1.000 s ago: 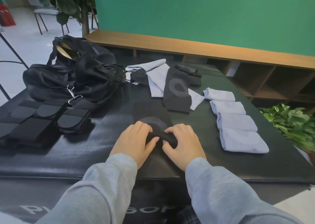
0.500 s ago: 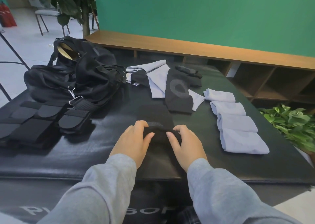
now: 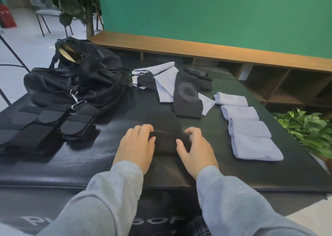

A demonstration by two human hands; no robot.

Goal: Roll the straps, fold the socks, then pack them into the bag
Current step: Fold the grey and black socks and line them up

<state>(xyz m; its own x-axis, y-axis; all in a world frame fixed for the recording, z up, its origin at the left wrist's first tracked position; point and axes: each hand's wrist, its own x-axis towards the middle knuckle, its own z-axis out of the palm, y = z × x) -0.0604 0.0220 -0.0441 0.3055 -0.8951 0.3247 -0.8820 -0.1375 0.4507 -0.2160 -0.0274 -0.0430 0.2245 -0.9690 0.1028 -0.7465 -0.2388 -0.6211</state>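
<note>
A black sock (image 3: 166, 140), partly rolled up from its near end, lies on the black padded table (image 3: 224, 171). My left hand (image 3: 135, 147) grips the roll's left end and my right hand (image 3: 196, 148) grips its right end, fingers curled over the top. The sock's flat far part stretches away from the roll. Several folded light-blue socks (image 3: 251, 129) lie in a row at the right. Unfolded black and light-blue socks (image 3: 181, 92) are heaped at the middle back. Rolled black straps (image 3: 46, 126) sit at the left, in front of the open black bag (image 3: 79, 81).
A wooden shelf unit (image 3: 269, 74) runs behind the table under a green wall. A leafy plant (image 3: 309, 128) stands off the right edge. Chairs and a potted tree (image 3: 79, 7) stand at the far left on the floor.
Both hands have rolled the black sock further away from me; the roll has grown thicker and the flat part beyond it shorter.
</note>
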